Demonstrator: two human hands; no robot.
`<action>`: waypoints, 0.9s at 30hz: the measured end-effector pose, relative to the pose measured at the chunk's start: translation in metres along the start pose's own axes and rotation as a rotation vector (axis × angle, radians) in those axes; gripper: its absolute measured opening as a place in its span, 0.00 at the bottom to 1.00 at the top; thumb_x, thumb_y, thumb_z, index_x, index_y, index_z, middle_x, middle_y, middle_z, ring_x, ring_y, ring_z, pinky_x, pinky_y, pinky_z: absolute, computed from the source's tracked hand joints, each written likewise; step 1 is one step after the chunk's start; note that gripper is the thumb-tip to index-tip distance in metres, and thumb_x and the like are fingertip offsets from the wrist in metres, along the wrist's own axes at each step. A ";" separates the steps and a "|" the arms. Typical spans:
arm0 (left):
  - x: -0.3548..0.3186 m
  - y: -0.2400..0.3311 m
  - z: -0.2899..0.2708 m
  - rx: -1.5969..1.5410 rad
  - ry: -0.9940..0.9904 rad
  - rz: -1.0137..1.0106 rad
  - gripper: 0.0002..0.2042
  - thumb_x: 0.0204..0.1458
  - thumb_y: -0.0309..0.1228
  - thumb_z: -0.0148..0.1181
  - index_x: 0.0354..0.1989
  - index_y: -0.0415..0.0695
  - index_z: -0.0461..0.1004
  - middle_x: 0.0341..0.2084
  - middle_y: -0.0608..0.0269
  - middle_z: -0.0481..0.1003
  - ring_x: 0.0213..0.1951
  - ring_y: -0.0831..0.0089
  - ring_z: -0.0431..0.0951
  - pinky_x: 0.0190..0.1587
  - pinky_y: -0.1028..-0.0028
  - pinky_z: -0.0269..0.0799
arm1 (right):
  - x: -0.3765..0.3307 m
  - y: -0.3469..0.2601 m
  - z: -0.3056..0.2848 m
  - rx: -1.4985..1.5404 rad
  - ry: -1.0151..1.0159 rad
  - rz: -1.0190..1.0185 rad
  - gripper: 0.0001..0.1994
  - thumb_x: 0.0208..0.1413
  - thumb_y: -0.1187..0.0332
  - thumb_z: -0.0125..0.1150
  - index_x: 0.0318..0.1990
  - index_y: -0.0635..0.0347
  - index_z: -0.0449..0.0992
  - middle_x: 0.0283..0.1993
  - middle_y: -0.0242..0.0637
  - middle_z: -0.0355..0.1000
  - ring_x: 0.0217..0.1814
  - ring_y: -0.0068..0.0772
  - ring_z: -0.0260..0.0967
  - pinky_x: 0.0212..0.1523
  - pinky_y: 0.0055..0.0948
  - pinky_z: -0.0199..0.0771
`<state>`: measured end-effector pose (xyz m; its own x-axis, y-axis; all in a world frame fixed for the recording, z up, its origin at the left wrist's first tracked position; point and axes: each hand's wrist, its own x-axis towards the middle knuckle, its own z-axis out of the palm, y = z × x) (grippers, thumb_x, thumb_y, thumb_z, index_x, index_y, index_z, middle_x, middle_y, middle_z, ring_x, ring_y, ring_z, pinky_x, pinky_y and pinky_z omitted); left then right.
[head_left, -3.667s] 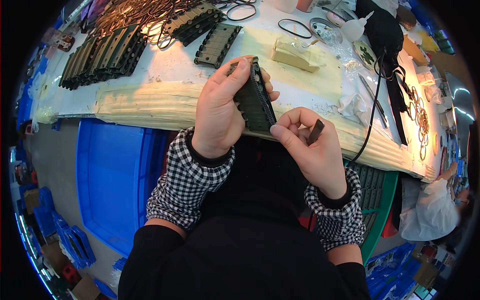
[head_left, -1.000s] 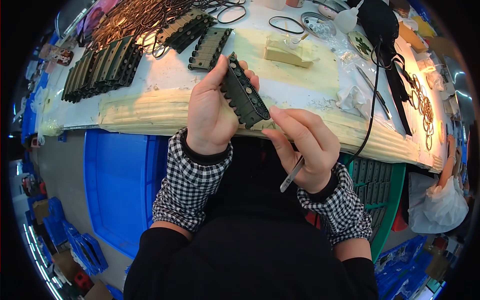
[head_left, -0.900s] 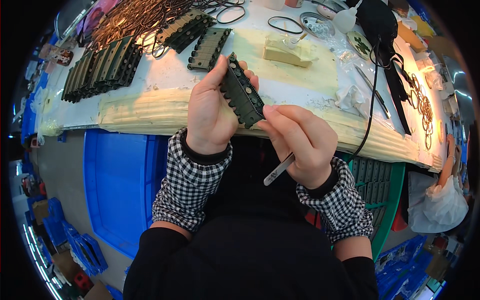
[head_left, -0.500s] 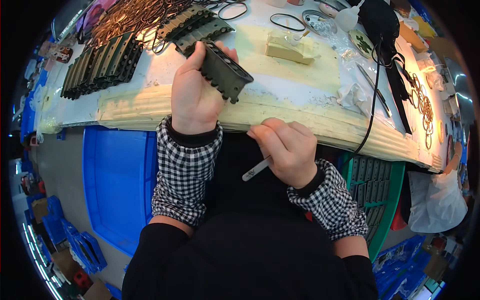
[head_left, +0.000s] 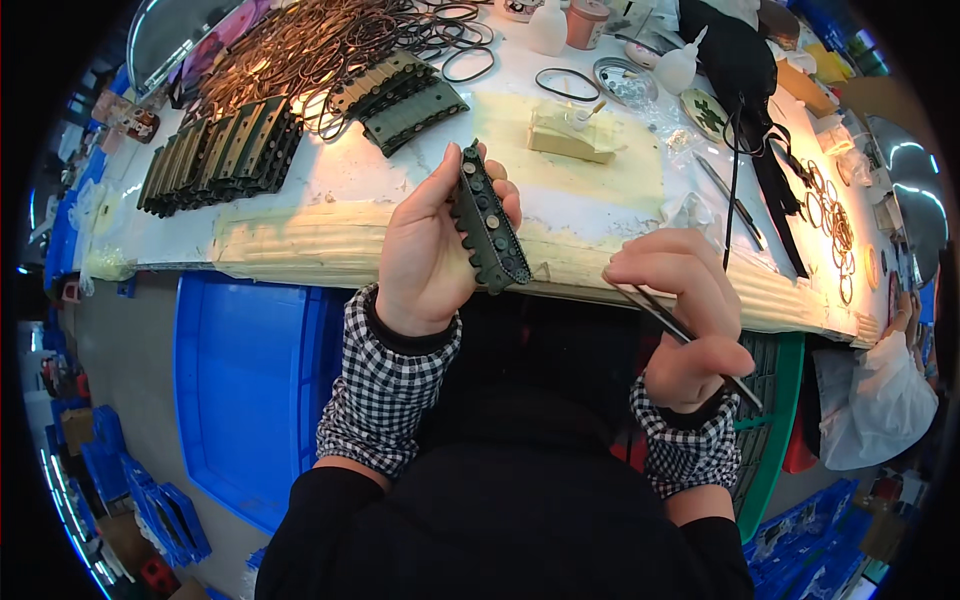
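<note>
Compared with half a second ago, my left hand (head_left: 432, 250) has drawn the dark green toothed strip (head_left: 488, 222) back from the far bench toward me and turned it upright. My right hand (head_left: 680, 315) has swung out to the right with the slim metal tweezers (head_left: 668, 322).

The strip is my landmark. It stands on edge over the near lip of the pale taped bench (head_left: 300, 240), clamped between left thumb and curled fingers, its row of small round metal studs facing me. The right hand is closed in a pencil pinch on the tweezers, well to the right of the strip and clear of it; whether the tips carry anything I cannot tell.

To work this well, I judge that the strip should be held steady with the studded face kept square to my eyes, and the tweezer tips brought in low and slowly.

The strip looks like rigid moulded plastic, matt, with notched edges. Beyond it to the left lie stacked matching strips (head_left: 220, 155) and a tangle of dark rubber rings (head_left: 330, 40). Beyond it to the right sits a cream block (head_left: 572, 140).
</note>
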<state>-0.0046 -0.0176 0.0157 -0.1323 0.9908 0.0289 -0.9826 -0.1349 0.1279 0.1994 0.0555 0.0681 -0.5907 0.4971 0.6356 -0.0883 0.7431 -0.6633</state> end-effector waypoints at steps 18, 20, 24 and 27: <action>-0.009 -0.010 0.011 0.251 -0.037 0.009 0.14 0.66 0.39 0.41 0.47 0.41 0.67 0.34 0.60 0.70 0.36 0.70 0.72 0.38 0.71 0.76 | -0.008 -0.027 -0.018 -0.036 -0.311 -0.100 0.11 0.40 0.70 0.73 0.34 0.57 0.81 0.33 0.36 0.77 0.38 0.35 0.78 0.44 0.34 0.81; -0.009 -0.011 0.012 0.267 -0.029 -0.006 0.15 0.67 0.39 0.38 0.49 0.40 0.65 0.34 0.61 0.66 0.36 0.72 0.67 0.39 0.72 0.74 | -0.006 -0.024 -0.016 -0.056 -0.320 -0.092 0.11 0.40 0.70 0.73 0.34 0.57 0.81 0.33 0.36 0.77 0.38 0.35 0.78 0.43 0.34 0.80; -0.009 -0.011 0.013 0.337 -0.014 -0.004 0.15 0.67 0.39 0.38 0.49 0.40 0.65 0.34 0.61 0.66 0.36 0.72 0.67 0.39 0.72 0.74 | -0.007 -0.020 -0.015 -0.065 -0.337 -0.071 0.10 0.41 0.70 0.72 0.33 0.57 0.81 0.33 0.37 0.77 0.38 0.35 0.78 0.42 0.33 0.80; -0.007 -0.012 0.010 0.388 0.001 -0.004 0.15 0.67 0.39 0.38 0.49 0.40 0.64 0.34 0.61 0.67 0.36 0.72 0.68 0.39 0.72 0.74 | -0.004 -0.020 -0.017 -0.106 -0.378 -0.087 0.08 0.42 0.70 0.71 0.32 0.58 0.81 0.33 0.37 0.77 0.37 0.36 0.78 0.41 0.32 0.80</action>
<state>0.0096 -0.0233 0.0242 -0.1293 0.9913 0.0263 -0.8604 -0.1253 0.4940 0.2174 0.0466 0.0855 -0.8397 0.2449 0.4847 -0.0799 0.8271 -0.5563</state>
